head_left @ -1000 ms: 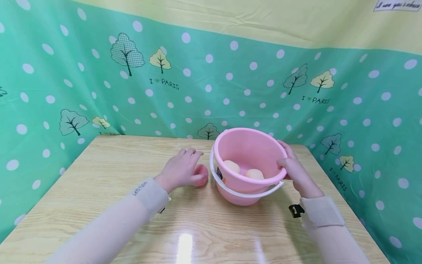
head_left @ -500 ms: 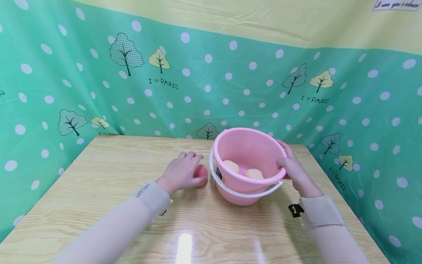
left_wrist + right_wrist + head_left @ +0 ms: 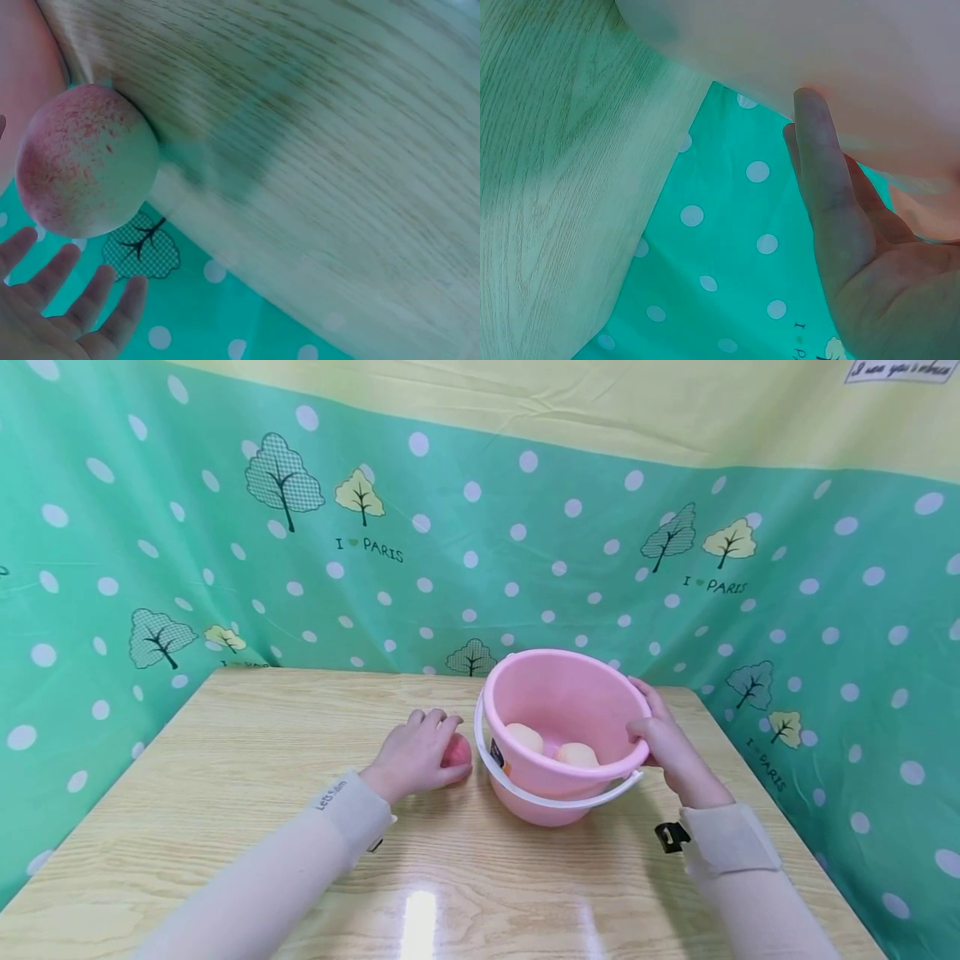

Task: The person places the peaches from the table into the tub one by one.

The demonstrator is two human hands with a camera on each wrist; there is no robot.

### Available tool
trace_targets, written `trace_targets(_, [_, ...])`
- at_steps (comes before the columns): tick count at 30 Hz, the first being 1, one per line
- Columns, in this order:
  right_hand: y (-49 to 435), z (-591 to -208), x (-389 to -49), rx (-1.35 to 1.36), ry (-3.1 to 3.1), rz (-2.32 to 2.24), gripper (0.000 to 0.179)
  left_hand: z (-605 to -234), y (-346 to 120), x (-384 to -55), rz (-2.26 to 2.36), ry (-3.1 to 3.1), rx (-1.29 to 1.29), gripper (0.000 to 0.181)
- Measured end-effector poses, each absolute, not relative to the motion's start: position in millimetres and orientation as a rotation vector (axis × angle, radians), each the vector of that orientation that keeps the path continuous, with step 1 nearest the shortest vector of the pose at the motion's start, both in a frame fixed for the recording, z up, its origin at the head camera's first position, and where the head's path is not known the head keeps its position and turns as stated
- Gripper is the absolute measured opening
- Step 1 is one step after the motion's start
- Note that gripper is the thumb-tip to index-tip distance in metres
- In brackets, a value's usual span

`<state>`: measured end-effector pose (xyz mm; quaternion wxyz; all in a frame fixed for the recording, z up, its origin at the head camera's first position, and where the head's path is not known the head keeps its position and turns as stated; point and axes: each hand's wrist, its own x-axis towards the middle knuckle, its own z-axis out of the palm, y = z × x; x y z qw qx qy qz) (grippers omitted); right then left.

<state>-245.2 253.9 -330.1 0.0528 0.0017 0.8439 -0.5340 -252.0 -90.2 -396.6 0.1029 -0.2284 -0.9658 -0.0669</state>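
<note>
A pink-speckled peach (image 3: pixel 456 750) sits on the table, left of a pink bucket (image 3: pixel 551 789). My left hand (image 3: pixel 412 752) reaches round it from the left and partly covers it in the head view. In the left wrist view the fingers (image 3: pixel 86 296) are spread, with a gap between their tips and the peach (image 3: pixel 88 161). On the bucket's right side, my right hand (image 3: pixel 671 752) grips the rim, thumb inside and fingers outside. The bucket tilts toward me. Two pale, peach-like round fruits (image 3: pixel 576 755) lie at its bottom.
The bucket's white handle (image 3: pixel 558 802) hangs down over its near side. Under everything is a wood-grain table (image 3: pixel 300 718). A green dotted cloth (image 3: pixel 390 602) rises behind the table and along both sides.
My left hand has edged slightly right and toward me, closer about the peach. The right hand and the bucket hold their place.
</note>
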Motion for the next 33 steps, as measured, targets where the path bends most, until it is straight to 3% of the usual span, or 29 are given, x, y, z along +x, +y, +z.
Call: trace_targets(33, [255, -330, -246, 0.020, 2.560, -1.623, 0.085, -427, -78, -263, -0.348, -2.871, -0.645, 0.071])
